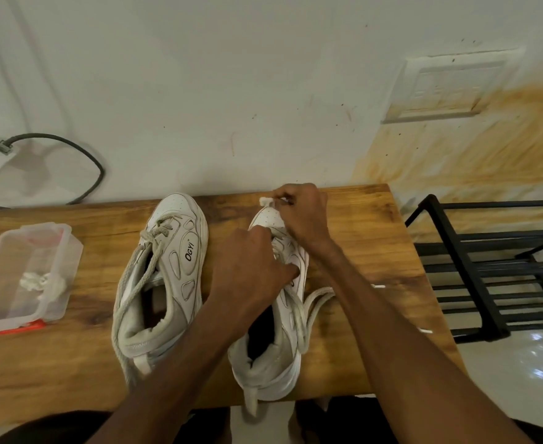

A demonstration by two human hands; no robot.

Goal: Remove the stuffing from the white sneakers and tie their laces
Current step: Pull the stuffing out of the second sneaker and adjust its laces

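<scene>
Two white sneakers stand side by side on the wooden table (71, 357), toes toward the wall. The left sneaker (164, 277) has loose grey laces trailing over its side, and its opening looks hollow. Both hands work on the right sneaker (273, 347). My left hand (247, 270) covers its tongue and lace area with fingers closed. Over the toe, my right hand (302, 213) pinches a lace, whose white end (265, 201) sticks out. Another lace loop (315, 302) lies on the table to the shoe's right.
A clear plastic container (11, 302) with white crumpled stuffing (41, 283) inside sits at the table's left, an orange lid under it. A black metal rack (488, 283) stands to the right of the table. A cable (71, 149) hangs on the wall behind.
</scene>
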